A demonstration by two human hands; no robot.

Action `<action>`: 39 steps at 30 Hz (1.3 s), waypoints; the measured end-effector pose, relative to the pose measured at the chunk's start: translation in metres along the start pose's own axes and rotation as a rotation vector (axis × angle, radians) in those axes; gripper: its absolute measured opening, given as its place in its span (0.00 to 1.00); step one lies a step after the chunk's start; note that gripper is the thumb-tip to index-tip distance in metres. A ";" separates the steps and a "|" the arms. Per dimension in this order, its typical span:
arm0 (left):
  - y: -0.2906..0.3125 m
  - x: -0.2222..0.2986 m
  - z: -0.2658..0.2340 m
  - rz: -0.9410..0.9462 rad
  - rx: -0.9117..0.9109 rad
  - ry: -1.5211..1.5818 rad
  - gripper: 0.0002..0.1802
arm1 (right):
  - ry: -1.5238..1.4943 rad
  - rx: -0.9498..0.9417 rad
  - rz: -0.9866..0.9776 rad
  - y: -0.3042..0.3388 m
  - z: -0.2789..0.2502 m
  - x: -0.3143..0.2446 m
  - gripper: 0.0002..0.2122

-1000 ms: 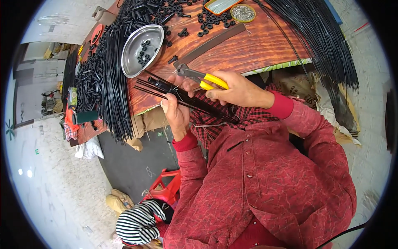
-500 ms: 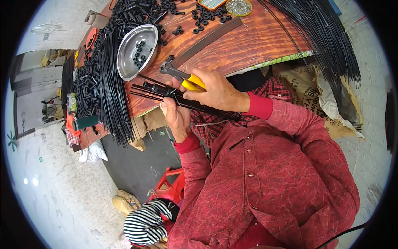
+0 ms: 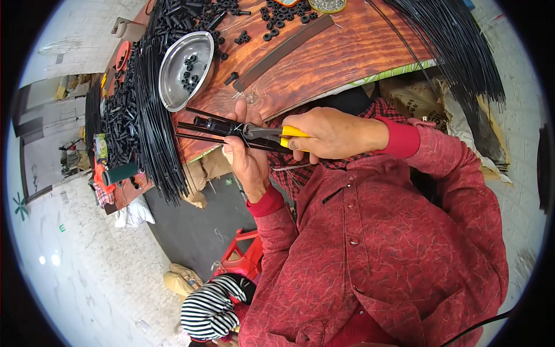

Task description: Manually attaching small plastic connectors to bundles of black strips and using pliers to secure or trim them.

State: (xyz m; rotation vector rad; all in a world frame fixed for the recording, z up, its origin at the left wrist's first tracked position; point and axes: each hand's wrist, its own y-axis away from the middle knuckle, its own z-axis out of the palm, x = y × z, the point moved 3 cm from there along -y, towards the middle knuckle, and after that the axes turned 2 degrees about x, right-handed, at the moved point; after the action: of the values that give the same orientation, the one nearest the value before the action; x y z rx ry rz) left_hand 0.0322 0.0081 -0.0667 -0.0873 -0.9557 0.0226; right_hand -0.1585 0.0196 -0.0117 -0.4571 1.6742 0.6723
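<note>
My left hand (image 3: 250, 168) is closed around a bundle of thin black rods (image 3: 199, 139) with a ribbed black tube (image 3: 215, 125) among them, held in front of the table edge. A bit of thin light-coloured wire (image 3: 237, 128) shows on the tube. From the right, my right hand (image 3: 344, 134) grips pliers with yellow handles (image 3: 293, 134). Their metal jaws (image 3: 252, 132) are at the wire, against the tube; the exact bite is too small to make out. The bundle's lower end is hidden behind my right hand.
On the reddish wooden table (image 3: 324, 63) lie an oval metal bowl (image 3: 169, 75) with small black rings, a flat brown bar (image 3: 283, 53) and piles of black fittings (image 3: 120, 118). Long black rods (image 3: 151, 121) hang over the left edge, more (image 3: 457, 46) at right. A person in stripes (image 3: 208, 309) is below left, beside a red stool (image 3: 245, 260).
My right hand has turned the pliers and brought their jaws from above the bundle down onto the wire at the tube. My left hand keeps its hold; its fingers have straightened slightly.
</note>
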 end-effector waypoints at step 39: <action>0.010 0.008 0.041 0.221 -0.037 -0.415 0.39 | 0.203 -0.271 0.400 0.014 -0.052 -0.045 0.13</action>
State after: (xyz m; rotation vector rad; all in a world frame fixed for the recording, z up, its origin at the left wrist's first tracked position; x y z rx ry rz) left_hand 0.0038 0.0207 -0.0373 -0.2290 -1.3570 0.2346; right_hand -0.1965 -0.0065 0.0408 -0.3927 1.8966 1.1890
